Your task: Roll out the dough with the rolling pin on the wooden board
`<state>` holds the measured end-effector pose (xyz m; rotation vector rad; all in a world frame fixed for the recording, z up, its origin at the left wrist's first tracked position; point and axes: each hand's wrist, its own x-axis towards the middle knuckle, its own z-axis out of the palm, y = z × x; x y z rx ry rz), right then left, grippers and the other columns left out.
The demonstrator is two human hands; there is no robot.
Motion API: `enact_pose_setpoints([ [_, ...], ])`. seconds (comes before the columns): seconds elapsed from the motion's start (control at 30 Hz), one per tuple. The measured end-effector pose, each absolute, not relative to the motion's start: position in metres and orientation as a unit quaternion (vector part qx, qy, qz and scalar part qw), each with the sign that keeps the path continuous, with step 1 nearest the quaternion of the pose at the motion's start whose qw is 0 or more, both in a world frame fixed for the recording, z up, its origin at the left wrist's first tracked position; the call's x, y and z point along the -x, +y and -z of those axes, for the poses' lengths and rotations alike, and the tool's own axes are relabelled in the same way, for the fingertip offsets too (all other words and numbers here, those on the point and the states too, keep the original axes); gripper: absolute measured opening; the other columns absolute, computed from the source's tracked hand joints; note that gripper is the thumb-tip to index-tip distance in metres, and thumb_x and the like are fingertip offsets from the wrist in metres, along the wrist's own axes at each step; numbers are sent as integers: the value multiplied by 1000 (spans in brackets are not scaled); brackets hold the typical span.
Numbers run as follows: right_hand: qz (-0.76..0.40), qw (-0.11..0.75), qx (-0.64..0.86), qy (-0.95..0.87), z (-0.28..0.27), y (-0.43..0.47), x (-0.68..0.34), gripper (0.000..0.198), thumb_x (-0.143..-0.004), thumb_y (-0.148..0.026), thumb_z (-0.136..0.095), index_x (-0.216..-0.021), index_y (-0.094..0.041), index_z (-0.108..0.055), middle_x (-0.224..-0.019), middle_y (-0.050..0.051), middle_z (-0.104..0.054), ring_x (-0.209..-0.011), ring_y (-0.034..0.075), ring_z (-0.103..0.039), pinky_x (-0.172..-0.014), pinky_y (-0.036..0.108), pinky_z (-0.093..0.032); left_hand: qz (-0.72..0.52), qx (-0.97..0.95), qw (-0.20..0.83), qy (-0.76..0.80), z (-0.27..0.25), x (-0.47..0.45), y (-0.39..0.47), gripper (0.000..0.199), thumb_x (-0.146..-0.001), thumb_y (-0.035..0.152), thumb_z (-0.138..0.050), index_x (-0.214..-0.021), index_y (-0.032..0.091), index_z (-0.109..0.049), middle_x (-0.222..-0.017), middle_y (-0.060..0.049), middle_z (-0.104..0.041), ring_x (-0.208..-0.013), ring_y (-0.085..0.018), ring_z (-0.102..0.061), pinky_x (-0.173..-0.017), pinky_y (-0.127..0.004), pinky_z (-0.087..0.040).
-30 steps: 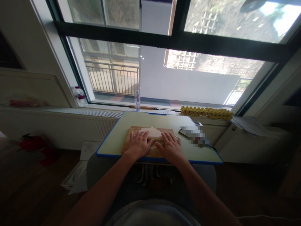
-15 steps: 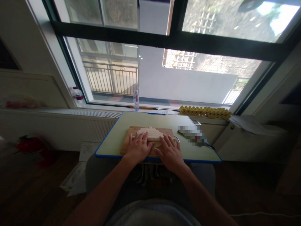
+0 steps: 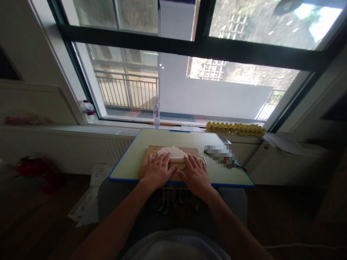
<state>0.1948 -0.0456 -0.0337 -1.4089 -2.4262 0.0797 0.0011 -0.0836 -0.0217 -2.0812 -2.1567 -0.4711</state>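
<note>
A wooden cutting board [image 3: 144, 168] lies near the front edge of a pale table with a blue rim [image 3: 121, 159]. On it is a flattened piece of pale dough [image 3: 173, 151]. A light-coloured rolling pin [image 3: 176, 161] lies crosswise over the near part of the dough. My left hand [image 3: 159, 169] rests palm down on the pin's left part, its fingers stretched forward. Lying on the right part is my right hand [image 3: 195, 171], fingers extended and slightly spread. Both hands hide much of the pin. A curved metal handle [image 3: 204, 161] shows beside the right fingertips.
Right of the board lies a blurred-out item [image 3: 221, 155] with a dark cord. Along the windowsill are a clear bottle [image 3: 156, 116], a yellow bumpy strip [image 3: 235, 128] and papers [image 3: 283, 142]. A red fire extinguisher [image 3: 38, 175] stands at lower left.
Both hands and the rolling pin appear to have come very slightly toward me over the dough. The board and surrounding things have stayed put.
</note>
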Motion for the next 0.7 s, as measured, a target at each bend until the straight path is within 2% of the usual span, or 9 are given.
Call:
enact_pose_setpoints([
  [0.2, -17, 171, 480, -860, 39, -63, -205, 75, -104, -64, -44, -166, -22, -37, -175, 9, -27, -163, 31, -19, -129, 57, -20, 155, 695, 69, -699, 29, -4, -102, 69, -105, 61, -38, -163, 23, -40, -168, -12, -44, -156, -32, -38, -129, -64, -20],
  [0.4, -19, 140, 463, -875, 26, -38, -199, 69, -105, -67, -40, -165, -33, -38, -176, 7, -27, -162, 32, -21, -128, 60, -17, 126, 700, 40, -702, 18, 5, -79, 73, -105, 62, -39, -165, 21, -37, -169, -13, -42, -158, -33, -33, -129, -66, -17],
  [0.57, -26, 137, 471, -871, 18, -12, -188, 68, -107, -67, -32, -166, -32, -36, -174, 6, -31, -161, 31, -25, -126, 58, -24, 113, 720, 18, -685, 5, 17, -55, 79, -102, 70, -40, -164, 22, -37, -168, -13, -44, -157, -33, -35, -129, -66, -14],
  [0.7, -18, 152, 478, -865, 22, -17, -185, 72, -107, -68, -32, -166, -27, -37, -173, 9, -34, -160, 32, -26, -126, 58, -24, 114, 720, 7, -684, 5, 17, -58, 79, -101, 70, -41, -164, 22, -38, -168, -13, -43, -158, -33, -34, -129, -65, -15],
])
